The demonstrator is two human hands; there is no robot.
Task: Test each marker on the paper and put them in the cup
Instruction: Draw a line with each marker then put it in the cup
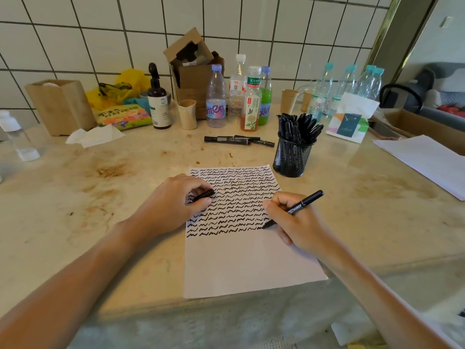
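A white sheet of paper [241, 263] lies in front of me, its upper half filled with rows of black squiggles. My right hand [294, 222] grips a black marker [305, 201] with its tip on the paper at the right end of a squiggle row. My left hand [173, 202] rests on the sheet's left edge and pinches the marker's black cap [204, 195]. A black mesh cup [292, 157] holding several black markers stands just beyond the paper's top right corner. A few loose black markers [234, 140] lie on the table left of the cup.
Bottles [216, 96], paper cups [187, 114], a cardboard box [193, 69], a dark pump bottle [158, 102] and a tissue pack [351, 122] crowd the back of the stained table by the tiled wall. Another white sheet [427, 159] lies at the right.
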